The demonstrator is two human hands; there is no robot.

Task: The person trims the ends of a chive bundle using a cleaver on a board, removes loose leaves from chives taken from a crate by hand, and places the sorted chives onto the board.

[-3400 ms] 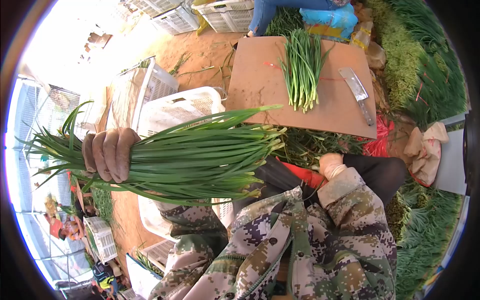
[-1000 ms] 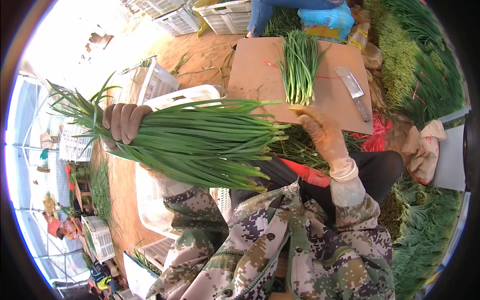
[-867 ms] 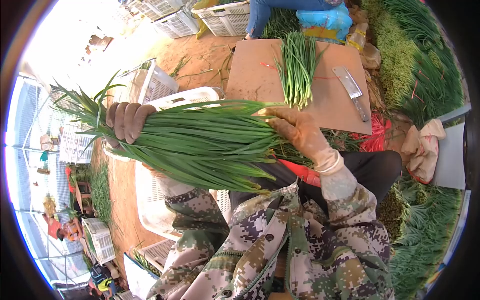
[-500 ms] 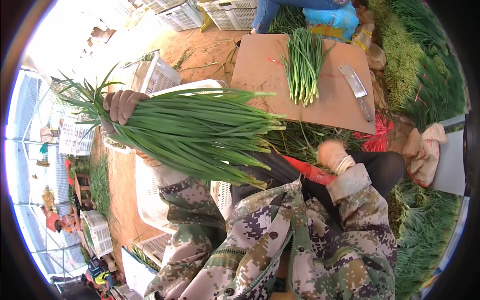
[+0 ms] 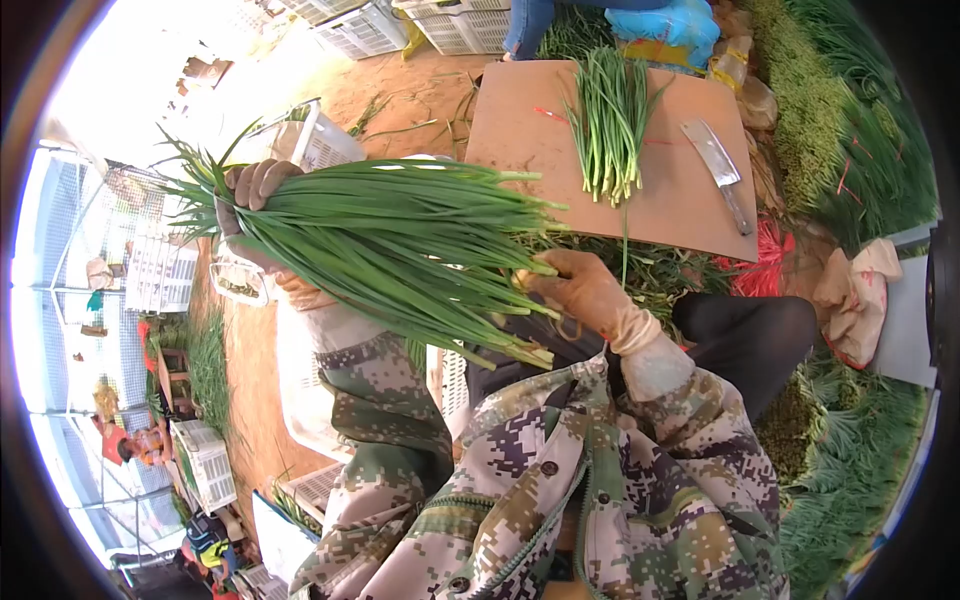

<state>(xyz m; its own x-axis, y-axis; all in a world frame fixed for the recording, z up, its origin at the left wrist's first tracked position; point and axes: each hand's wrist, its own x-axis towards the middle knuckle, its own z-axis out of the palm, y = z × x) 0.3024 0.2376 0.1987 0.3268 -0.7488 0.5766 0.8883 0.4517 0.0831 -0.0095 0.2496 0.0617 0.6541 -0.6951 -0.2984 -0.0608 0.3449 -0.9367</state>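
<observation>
My left hand (image 5: 262, 190), in a brownish glove, is wrapped round the leafy end of a large bunch of green stalks (image 5: 390, 230), which lies sideways with its cut ends to the right. At those cut ends is my right hand (image 5: 580, 290), gloved and soiled, its thumb and fingers pinched on stalk ends. Beyond, on a brown board (image 5: 520, 110), rests a smaller bunch (image 5: 612, 130) with its pale ends toward me. A cleaver (image 5: 715, 165) lies to the right of it, and a thin red tie shows beneath the smaller bunch.
White crates (image 5: 460, 28) stand at the back and left. A person's leg in jeans (image 5: 528, 25) shows behind the board. Red strings (image 5: 762, 258) lie at the board's near right corner. Piled greens (image 5: 850, 480) line the right side. Other people are far left.
My right hand has come up from my lap to the cut ends of the held bunch. The bunch and my left hand have shifted slightly right and up.
</observation>
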